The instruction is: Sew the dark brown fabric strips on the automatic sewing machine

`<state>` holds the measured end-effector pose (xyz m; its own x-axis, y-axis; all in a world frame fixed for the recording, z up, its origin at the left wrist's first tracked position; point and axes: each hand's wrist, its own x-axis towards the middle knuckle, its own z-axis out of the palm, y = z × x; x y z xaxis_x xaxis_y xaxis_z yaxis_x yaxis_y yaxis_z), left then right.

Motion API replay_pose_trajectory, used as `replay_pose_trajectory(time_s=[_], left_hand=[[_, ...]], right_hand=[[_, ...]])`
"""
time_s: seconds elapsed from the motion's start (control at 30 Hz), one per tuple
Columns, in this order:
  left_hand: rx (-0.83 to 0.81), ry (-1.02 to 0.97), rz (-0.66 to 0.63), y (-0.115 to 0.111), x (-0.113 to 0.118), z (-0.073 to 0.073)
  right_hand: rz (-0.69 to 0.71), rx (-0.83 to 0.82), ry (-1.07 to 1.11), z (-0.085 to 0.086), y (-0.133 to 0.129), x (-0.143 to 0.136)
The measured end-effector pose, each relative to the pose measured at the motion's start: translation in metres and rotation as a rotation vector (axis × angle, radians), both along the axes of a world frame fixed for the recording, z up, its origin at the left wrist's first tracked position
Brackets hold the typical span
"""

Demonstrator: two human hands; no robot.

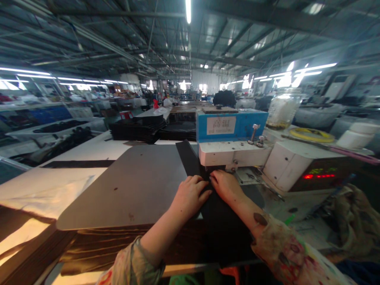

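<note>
A black strip of material [187, 156] runs along the left side of a blue and white machine [231, 128] and joins dark material [222, 225] that hangs toward me over the table edge. My left hand [191, 194] presses on this material with its fingers bent and close together, thumb toward the right. Just under the machine's white head, my right hand [224, 183] has its fingertips together on the material's right edge. The fingertips of both hands nearly meet. A grey metal plate [133, 178] lies under my left forearm.
Stacks of black pieces [138, 127] lie behind the plate. A control box [308, 166] with red and green digits stands at the right, near a glass jar [283, 109], a yellow ring [311, 134] and a white container [358, 136]. Crumpled cloth [356, 217] lies at the far right.
</note>
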<state>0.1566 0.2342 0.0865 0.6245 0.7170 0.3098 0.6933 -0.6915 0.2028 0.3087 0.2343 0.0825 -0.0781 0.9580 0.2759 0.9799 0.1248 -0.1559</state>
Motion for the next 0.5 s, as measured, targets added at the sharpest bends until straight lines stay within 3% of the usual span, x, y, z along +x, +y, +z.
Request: replay_pose_trajectory(time_s=[0.5], left_hand=[[0.016,-0.009,-0.006,0.0006,0.0000,-0.0013]], right_hand=[[0.016,0.039,0.007,-0.0015,0.0005,0.0009]])
